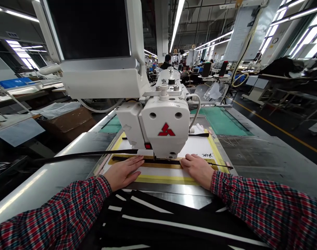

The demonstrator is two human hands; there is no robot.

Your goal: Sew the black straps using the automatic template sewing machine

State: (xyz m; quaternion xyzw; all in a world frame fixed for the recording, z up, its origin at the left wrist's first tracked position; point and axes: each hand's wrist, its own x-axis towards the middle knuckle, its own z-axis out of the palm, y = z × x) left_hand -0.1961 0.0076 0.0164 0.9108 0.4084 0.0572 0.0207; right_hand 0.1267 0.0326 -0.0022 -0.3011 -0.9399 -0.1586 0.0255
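My left hand [125, 171] lies flat on the sewing template [158, 172], fingers stretched out over a narrow black fabric strip [158, 161]. The strip runs sideways just below the sewing machine head [165, 128]. My right hand [198, 169] has bent fingers pressed together at the strip's right part; its fingertips partly hide what they grip. A thin dark piece [223, 166] sticks out to the right from behind this hand. Another long black strip [114, 151] reaches in from the left above my left hand. Needle and presser area are mostly hidden under the head.
Black fabric pieces with white strips [179, 224] lie in front of me. A dark monitor [93, 29] hangs at upper left. Metal table surface [267, 156] extends on the right. A cardboard box [68, 125] stands at left. A person [167, 61] is in the background.
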